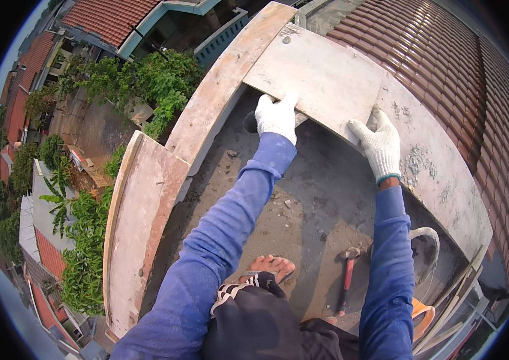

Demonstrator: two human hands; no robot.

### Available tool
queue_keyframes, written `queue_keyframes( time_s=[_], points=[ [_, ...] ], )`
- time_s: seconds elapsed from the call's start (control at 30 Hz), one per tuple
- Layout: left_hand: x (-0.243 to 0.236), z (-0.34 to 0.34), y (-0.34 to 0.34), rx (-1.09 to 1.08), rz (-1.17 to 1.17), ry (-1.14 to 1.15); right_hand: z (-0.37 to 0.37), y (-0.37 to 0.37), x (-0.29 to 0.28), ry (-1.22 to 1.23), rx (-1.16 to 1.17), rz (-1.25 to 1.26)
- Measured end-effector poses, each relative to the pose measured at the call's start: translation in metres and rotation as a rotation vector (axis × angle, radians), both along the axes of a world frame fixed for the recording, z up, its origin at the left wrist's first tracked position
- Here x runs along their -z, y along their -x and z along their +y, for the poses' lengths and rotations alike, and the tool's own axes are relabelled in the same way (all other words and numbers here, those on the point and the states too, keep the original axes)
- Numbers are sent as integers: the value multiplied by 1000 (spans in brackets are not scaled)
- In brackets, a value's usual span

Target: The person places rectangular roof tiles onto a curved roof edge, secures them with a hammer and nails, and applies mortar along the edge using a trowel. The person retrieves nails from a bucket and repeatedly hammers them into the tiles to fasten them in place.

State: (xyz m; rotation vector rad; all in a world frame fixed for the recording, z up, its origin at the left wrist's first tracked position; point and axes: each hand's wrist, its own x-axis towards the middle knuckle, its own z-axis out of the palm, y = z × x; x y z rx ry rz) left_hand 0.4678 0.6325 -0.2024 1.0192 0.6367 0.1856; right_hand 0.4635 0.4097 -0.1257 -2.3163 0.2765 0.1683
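Both my hands wear white knit gloves. My left hand (275,117) has its fingers on the near edge of a pale, stained board (320,69), gripping it near its left corner. My right hand (377,141) grips the same board's near edge at its right, where it meets another pale panel (428,159). A dark rounded object (251,122) sits partly hidden beside my left hand, under the board. Below, a hammer (347,279) with a red handle lies on the dusty concrete floor (308,228), left of my right forearm.
Weathered planks (140,216) form the left rim beside a drop to trees (80,252) and rooftops. A brown tiled roof (440,84) adjoins at the right. My bare foot (266,267) is below. A pale curved hose (431,240) and an orange object (423,312) lie at the right.
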Motion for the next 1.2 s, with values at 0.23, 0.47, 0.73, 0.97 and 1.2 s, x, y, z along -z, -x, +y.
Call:
queue_keyframes(
  time_s=[0.23,0.47,0.73,0.97,1.2],
  points=[
    [-6,1,2,5,-9,48,2,-1,0,3,-19,8],
    [-1,-3,-1,-4,-7,5,-8,-6,19,107,-39,-75],
    [-4,-1,2,8,30,8,-4,-6,7,49,-59,-2],
    [-5,-1,3,-17,15,33,0,-2,0,-11,-6,55],
    [-5,4,-1,11,-30,168,-11,-9,22,165,-80,-45]
  ],
)
